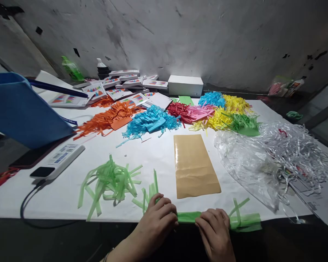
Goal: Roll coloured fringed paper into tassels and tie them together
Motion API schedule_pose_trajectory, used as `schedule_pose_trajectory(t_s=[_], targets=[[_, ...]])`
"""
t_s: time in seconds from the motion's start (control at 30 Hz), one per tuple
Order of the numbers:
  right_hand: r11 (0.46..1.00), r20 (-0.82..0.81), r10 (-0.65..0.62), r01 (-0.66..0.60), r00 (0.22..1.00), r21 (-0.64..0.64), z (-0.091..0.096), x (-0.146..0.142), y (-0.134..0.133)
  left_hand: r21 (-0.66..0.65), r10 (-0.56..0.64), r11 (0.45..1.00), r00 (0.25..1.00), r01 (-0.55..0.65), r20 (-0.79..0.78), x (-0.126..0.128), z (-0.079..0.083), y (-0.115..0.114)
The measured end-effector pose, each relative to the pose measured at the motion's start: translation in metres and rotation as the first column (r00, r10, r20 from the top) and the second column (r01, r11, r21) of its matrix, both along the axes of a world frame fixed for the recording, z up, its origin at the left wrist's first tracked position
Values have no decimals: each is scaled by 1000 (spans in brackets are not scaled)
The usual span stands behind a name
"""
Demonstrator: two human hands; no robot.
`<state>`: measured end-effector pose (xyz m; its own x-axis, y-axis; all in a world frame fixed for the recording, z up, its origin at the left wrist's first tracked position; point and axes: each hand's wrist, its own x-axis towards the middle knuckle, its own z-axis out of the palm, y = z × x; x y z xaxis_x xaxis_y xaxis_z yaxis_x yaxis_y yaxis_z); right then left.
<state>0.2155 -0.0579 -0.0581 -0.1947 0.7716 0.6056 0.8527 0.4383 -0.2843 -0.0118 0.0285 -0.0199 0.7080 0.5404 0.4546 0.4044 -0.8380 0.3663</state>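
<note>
At the near edge of the white table (pixel 164 160), my left hand (pixel 157 218) and my right hand (pixel 214 225) both press down on a folded strip of light green paper (pixel 187 217). Fingers of each hand are curled over it, a short stretch of paper showing between them. The fringed end of the strip (pixel 244 220) sticks out to the right of my right hand. More green cut strips (pixel 149 194) poke up just left of my left hand, and a loose pile of green strips (pixel 110 182) lies further left.
A tan glossy pouch (pixel 194 165) lies just beyond my hands. A clear plastic bag with silver shreds (pixel 273 160) fills the right. Orange (pixel 106 118), blue (pixel 150 122), red, pink, yellow and green fringe piles sit behind, with a white box (pixel 185 85), card packs, a blue folder (pixel 19 109) and a power bank (pixel 58 160).
</note>
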Motion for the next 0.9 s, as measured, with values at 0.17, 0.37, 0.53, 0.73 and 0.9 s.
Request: schedule_pose_trajectory(t_s=[0.17,0.37,0.53,0.73,0.9], targets=[[975,-27,-212,210,977,-72,14,-19,12,-75,185,979,981,-189,-61,7,0,-1],[991,-54,-135,134,989,-21,21,-21,18,-47,179,982,978,-185,-110,9,-4,1],[998,-5,56,-56,998,19,19,-9,11,8,-20,1000,999,21,-44,4,-4,1],[1000,-93,4,-6,996,-19,20,-11,8,-65,36,997,999,-34,23,6,-2,-4],[978,-56,-200,196,978,-70,20,-19,10,-215,141,964,986,-158,-91,12,5,-4]])
